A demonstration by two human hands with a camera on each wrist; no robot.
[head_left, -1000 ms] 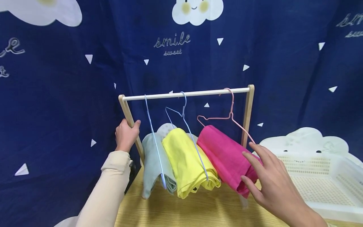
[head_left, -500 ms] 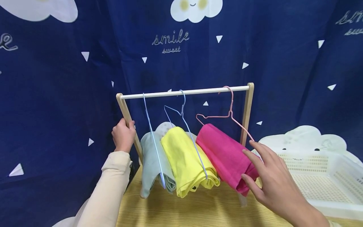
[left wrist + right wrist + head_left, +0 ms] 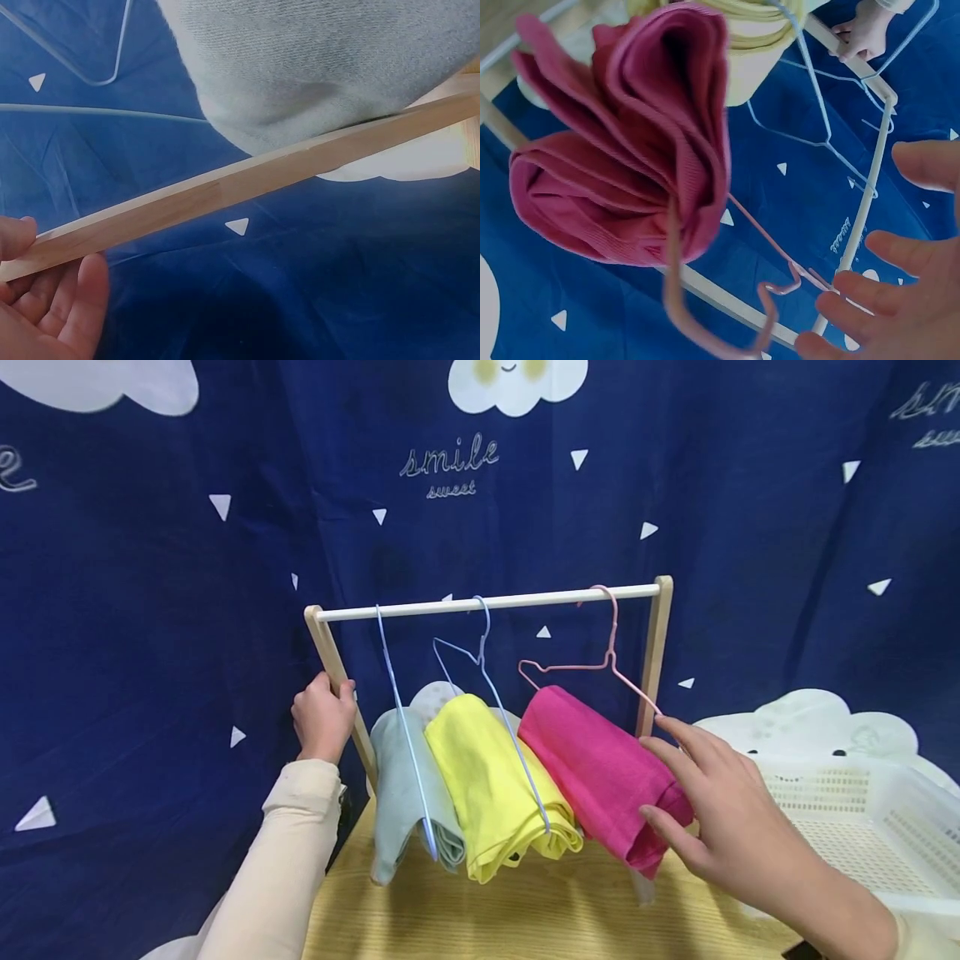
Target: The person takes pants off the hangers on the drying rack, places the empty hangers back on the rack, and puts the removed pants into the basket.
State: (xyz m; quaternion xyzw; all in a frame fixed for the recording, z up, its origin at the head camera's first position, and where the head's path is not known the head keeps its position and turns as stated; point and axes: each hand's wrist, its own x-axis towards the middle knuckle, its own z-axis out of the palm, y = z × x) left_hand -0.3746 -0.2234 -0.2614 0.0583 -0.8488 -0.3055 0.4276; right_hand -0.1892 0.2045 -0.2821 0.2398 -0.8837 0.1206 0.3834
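My left hand (image 3: 322,718) grips the left wooden post (image 3: 225,184) of a small clothes rack (image 3: 540,601), fingers and thumb around it. My right hand (image 3: 735,810) is beside the rack's right end, its fingers spread and holding nothing. In the head view its fingertips overlap the lower end of a pink hanger (image 3: 573,669). A folded magenta cloth (image 3: 592,768) hangs over that hanger. Two blue hangers (image 3: 391,672) carry a grey-green cloth (image 3: 397,777) at the left and a yellow cloth (image 3: 491,785) in the middle.
A white plastic basket (image 3: 825,789) stands to the right, partly behind my right forearm. The rack stands on a wooden table (image 3: 540,935). Close behind it hangs a dark blue curtain (image 3: 187,652) with clouds and triangles.
My right hand has moved slightly up along the pink hanger's lower end, and its forearm lies further right. My left hand keeps its grip on the post. The head view has shifted slightly.
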